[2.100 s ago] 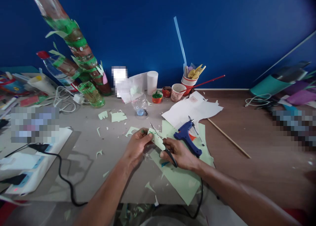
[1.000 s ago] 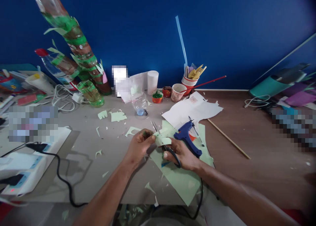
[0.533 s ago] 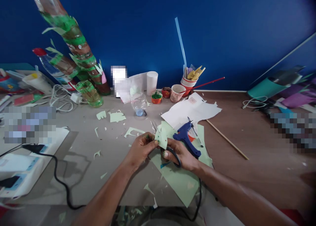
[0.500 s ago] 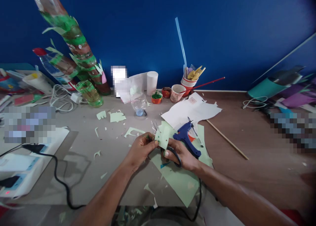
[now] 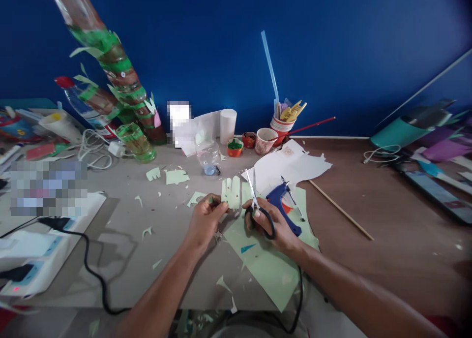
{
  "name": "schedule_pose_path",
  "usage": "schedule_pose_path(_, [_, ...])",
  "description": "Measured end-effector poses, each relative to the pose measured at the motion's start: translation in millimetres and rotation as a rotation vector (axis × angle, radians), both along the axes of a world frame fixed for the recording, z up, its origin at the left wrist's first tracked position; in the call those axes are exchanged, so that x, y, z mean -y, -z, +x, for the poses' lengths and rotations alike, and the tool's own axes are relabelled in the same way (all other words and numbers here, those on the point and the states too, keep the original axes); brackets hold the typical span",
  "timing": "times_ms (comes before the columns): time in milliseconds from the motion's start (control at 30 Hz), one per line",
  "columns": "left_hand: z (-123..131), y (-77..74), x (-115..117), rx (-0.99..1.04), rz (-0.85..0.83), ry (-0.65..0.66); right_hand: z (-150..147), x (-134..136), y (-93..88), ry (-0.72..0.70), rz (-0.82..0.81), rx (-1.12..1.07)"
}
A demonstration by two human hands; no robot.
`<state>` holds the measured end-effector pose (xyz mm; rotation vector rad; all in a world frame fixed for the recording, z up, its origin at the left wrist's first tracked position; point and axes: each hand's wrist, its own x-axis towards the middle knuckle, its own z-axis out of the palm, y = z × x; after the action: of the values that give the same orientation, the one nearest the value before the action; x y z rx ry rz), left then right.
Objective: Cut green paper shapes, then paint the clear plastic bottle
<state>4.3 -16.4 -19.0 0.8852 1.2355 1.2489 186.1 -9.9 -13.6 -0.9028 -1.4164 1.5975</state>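
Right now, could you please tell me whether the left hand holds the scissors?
No, the right hand holds the scissors; the left hand holds pale green paper.

Single head-worn camera: faces forward and down, near desk [image 5: 169,225], blue wall [image 5: 206,47] beyond; wide view.

The table [image 5: 354,274] carries pale green scraps [image 5: 177,176], a white power strip [image 5: 55,264], a green sheet [image 5: 273,274], white paper [image 5: 283,163], a wooden stick [image 5: 341,209] and a paper cup [image 5: 266,143]
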Motion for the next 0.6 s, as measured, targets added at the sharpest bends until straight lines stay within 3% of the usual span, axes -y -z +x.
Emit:
schedule_pose_path(167, [2.8, -8.3, 1.9, 0.024, 0.018, 0.019, -0.1, -2.1, -1.1, 0.005, -0.007, 0.011])
schedule_pose_path(600, [-2.3, -0.9, -0.7, -0.004, 0.015, 0.011, 1.4, -2.5, 1.2, -0.016, 0.066, 0.074])
